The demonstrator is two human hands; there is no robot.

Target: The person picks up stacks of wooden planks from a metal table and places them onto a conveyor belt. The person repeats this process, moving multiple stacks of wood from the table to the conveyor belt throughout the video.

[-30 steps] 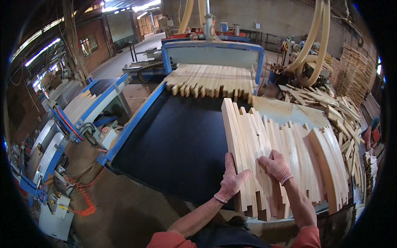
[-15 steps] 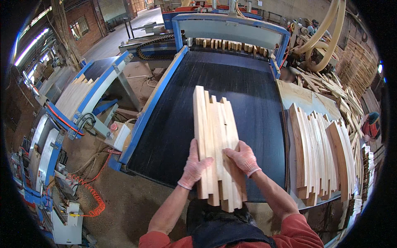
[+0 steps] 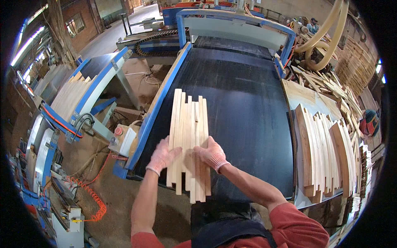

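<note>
A bundle of pale wooden strips (image 3: pixel 188 136) of uneven length is squeezed between my two gloved hands. My left hand (image 3: pixel 164 156) closes on its left side with the thumb over the top. Opposite it, my right hand (image 3: pixel 211 155) presses the right side, its thumb also on the upper face. The strips lie lengthwise over the near end of a wide black conveyor belt (image 3: pixel 248 136), their near ends reaching past its edge. Whether the bundle's underside touches the belt cannot be made out.
A blue machine frame (image 3: pixel 237 25) spans the belt's far end. More wooden strips (image 3: pixel 321 151) stand in rows on a side table at the right, with a scrap wood pile (image 3: pixel 326 89) behind. At left are a control box with a red button (image 3: pixel 123 138) and another strip-loaded blue-edged table (image 3: pixel 74 95).
My hands have carried the bundle leftward and turned it flatter over the belt. The row of wood pieces at the belt's far end has gone out of sight under the machine frame.
</note>
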